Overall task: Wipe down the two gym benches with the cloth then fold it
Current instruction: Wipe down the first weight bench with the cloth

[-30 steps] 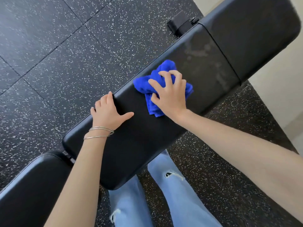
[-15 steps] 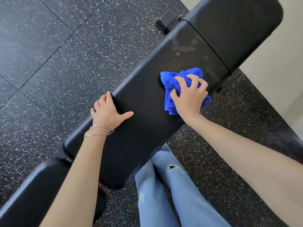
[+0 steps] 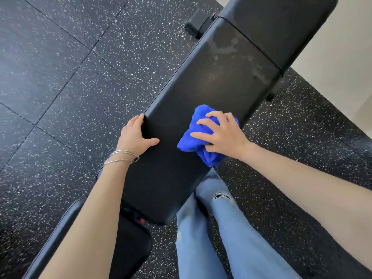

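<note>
Cloth (image 3: pixel 190 138) bunched beneath right hand (image 3: pixel 223 133), grip seemingly curled round it; left hand (image 3: pixel 133 137) clasps bench (image 3: pixel 211 83) edge.

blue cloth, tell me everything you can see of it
The blue cloth is a bright, fluffy, towel-like fabric, bunched into a crumpled wad, not folded. It lies on the black bench pad by the edge nearest the person, its lower end reaching that edge. The right hand presses down on it, fingers spread and curled over the top.
</note>
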